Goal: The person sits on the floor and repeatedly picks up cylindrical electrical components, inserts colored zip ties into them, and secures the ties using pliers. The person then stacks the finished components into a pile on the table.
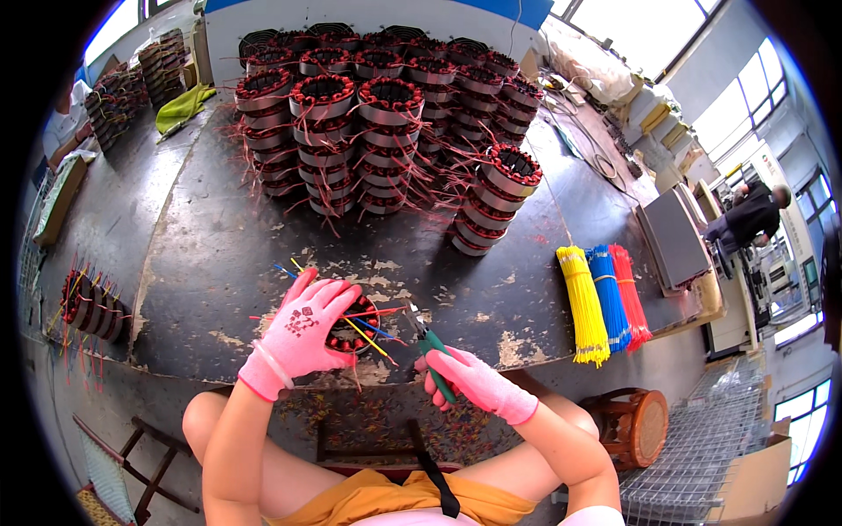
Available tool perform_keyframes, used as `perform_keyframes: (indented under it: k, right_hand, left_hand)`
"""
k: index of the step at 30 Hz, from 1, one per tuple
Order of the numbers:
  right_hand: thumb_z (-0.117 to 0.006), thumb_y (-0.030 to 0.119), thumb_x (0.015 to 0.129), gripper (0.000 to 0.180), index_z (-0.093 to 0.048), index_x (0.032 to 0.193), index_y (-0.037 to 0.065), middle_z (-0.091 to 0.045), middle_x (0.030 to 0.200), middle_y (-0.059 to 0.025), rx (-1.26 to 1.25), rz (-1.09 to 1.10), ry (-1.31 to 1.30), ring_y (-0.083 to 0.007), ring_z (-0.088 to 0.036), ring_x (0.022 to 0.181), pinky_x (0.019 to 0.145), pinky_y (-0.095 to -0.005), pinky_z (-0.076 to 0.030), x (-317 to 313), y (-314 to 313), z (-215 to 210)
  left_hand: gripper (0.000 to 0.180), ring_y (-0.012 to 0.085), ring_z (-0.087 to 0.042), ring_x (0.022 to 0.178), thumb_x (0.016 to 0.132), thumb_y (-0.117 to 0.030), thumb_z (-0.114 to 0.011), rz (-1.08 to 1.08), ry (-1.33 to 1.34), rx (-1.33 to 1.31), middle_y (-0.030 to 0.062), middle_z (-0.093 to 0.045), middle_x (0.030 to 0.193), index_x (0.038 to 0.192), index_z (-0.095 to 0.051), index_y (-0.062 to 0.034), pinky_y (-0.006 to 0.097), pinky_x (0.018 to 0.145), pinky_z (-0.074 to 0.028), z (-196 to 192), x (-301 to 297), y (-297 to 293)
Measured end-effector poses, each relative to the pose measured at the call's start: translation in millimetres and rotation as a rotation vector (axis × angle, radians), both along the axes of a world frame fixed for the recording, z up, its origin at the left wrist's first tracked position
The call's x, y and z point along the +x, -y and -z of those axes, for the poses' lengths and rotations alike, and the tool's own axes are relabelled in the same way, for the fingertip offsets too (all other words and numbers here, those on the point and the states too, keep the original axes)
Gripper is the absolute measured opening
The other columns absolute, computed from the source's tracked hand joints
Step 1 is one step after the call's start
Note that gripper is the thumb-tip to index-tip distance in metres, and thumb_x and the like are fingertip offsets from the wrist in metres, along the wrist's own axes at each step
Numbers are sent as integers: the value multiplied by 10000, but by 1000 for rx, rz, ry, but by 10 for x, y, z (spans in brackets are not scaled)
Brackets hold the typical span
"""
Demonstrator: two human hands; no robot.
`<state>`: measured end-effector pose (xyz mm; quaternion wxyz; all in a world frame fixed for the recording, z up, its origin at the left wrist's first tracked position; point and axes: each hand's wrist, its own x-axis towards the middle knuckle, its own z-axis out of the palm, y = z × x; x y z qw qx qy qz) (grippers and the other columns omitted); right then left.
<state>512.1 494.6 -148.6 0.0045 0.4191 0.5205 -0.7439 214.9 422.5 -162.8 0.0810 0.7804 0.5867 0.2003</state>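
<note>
Right hand [474, 379]: closed round green-handled cutters [430, 344]. Left hand [303, 329]: spread flat over stator [355, 324]. I'd keep the stator pinned, snipping each lead wire [368, 340] singly.

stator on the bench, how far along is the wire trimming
Done: coloured offcuts litter the floor. In hand: the left hand steadies one stator, the right hand brings green-handled cutters to its leads. Left: tall stacks of stators wait behind.

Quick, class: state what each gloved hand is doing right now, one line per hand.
Left hand: open, fingers spread, resting on the wound motor stator.
Right hand: closed around the green-handled pliers.
</note>
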Motion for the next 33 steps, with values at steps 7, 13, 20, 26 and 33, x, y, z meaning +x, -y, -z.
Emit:
perform_keyframes:
  k: [7,13,20,26,33]
  right_hand:
    - [-466,451,1072,554,-515,1379,-8,-667,1059,-101,-227,65,-123,-179,-692,870,787,-325,-577,178,-76,97]
    - [-478,466,1064,577,-476,1423,14,-649,1143,-104,-293,-40,-92,-196,-690,954,876,-343,-571,239,-34,88]
    - [-508,488,1048,556,-512,1377,40,-647,1110,-80,-164,-85,11,-166,-682,935,828,-303,-558,113,11,-61]
    - [-494,471,1061,552,-500,1394,31,-645,1114,-81,-127,-104,31,-163,-678,940,821,-297,-553,73,-10,-36]
    - [-480,472,1065,521,-553,1319,23,-668,972,-57,-52,-22,10,-135,-670,796,722,-275,-546,10,43,-19]
  left_hand:
    - [1035,353,-516,1306,585,-465,-893,-247,-70,-61,189,-564,1371,1429,-500,-12,528,1198,-301,-47,185,82]
    - [1039,342,-533,1288,588,-440,-896,-150,16,-9,176,-557,1383,1445,-487,-17,507,1197,-307,41,89,77]
    - [1034,334,-543,1279,581,-425,-901,-135,26,-5,163,-570,1363,1438,-491,-16,503,1202,-300,60,68,75]
    - [1029,332,-545,1276,579,-417,-903,-139,27,9,163,-567,1367,1434,-494,-15,506,1202,-298,76,72,80]
    - [1024,333,-540,1278,583,-430,-902,-143,23,5,158,-571,1360,1428,-495,-18,503,1200,-300,66,74,87]
